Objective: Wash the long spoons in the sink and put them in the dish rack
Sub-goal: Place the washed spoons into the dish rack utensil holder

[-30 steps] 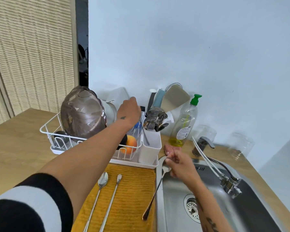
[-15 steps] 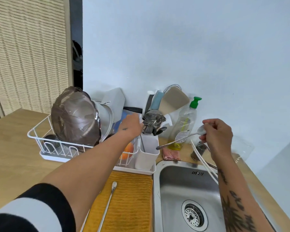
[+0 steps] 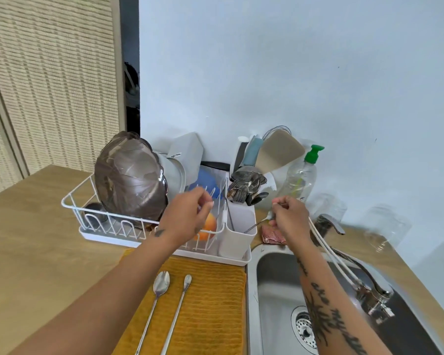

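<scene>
My right hand [image 3: 290, 216] grips the bowl end of a long steel spoon [image 3: 255, 226], whose handle points down-left into the white cutlery holder [image 3: 239, 234] on the dish rack [image 3: 149, 226]. My left hand [image 3: 187, 216] hovers over the rack's right end with its fingers loosely curled, and nothing visible is in it. Two more long spoons [image 3: 155, 303] [image 3: 177, 311] lie side by side on the yellow mat [image 3: 210, 303] in front of the rack. The steel sink [image 3: 274, 290] is at the lower right, under my right forearm.
The rack holds a dark bowl [image 3: 128, 175], a blue item and an orange [image 3: 205, 228]. Behind the holder stand utensils and a soap bottle [image 3: 300, 178]. A pink cloth [image 3: 272, 235], the tap [image 3: 328, 224] with its hose, and upturned glasses [image 3: 385, 224] line the back of the sink.
My right hand lifted the spoon from the sink edge, swung it up past the tap, then brought its handle down into the cutlery holder. My left hand drew back slightly over the rack.
</scene>
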